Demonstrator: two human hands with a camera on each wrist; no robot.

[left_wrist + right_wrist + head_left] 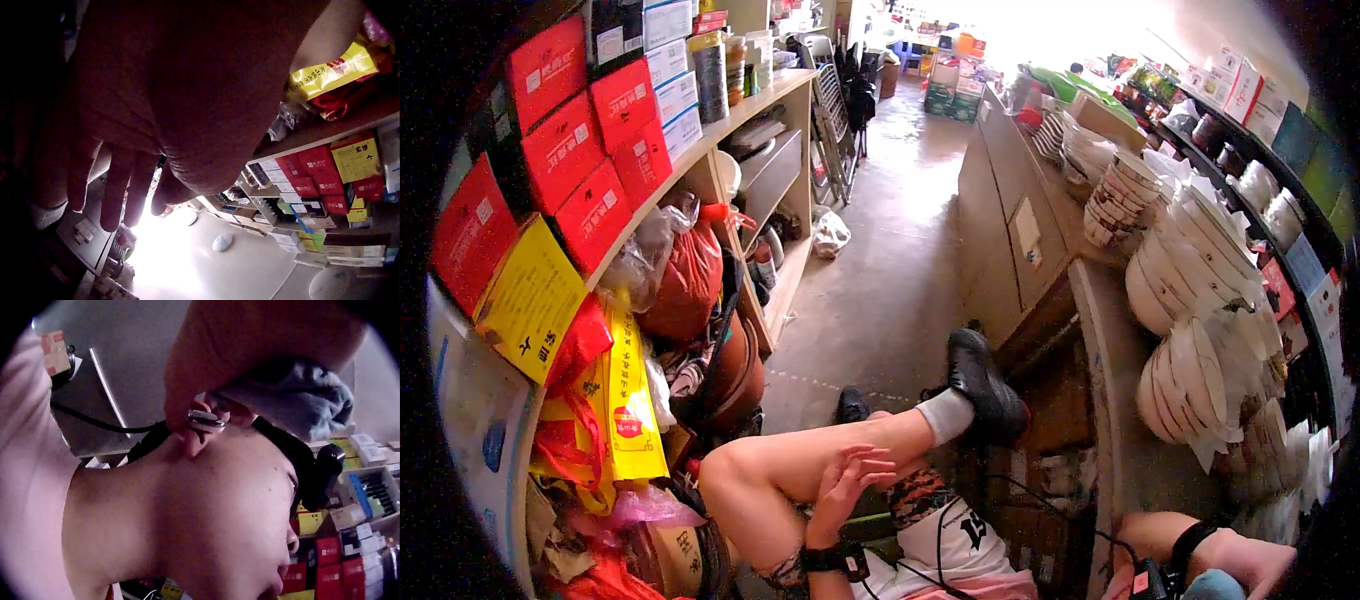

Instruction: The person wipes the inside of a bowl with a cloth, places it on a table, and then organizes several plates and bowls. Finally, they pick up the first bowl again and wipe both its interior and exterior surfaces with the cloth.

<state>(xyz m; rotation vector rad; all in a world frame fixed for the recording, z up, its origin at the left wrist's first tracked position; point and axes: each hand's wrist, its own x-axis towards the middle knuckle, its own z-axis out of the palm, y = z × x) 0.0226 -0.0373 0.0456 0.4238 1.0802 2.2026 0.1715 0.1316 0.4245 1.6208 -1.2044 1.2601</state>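
My left hand (850,488) lies against my bent bare leg (790,462), its fingers extended and nothing in its grasp. A black strap with a small device (836,562) circles that wrist. In the left wrist view the palm (162,94) is dark against bright light, fingers pointing down. My right hand (1248,562) is raised at the lower right of the head view. It grips a blue-grey cloth (300,397), whose bunched end sticks out beside my head in the right wrist view. The fingertips of this hand are hidden.
Stacked patterned bowls (1195,260) fill the counter (1105,390) on the right. Red boxes (565,150) and a yellow bag (635,400) occupy the left shelving. A black cable (1040,495) runs across my lap. My black shoe (980,385) is beside the aisle floor (890,250).
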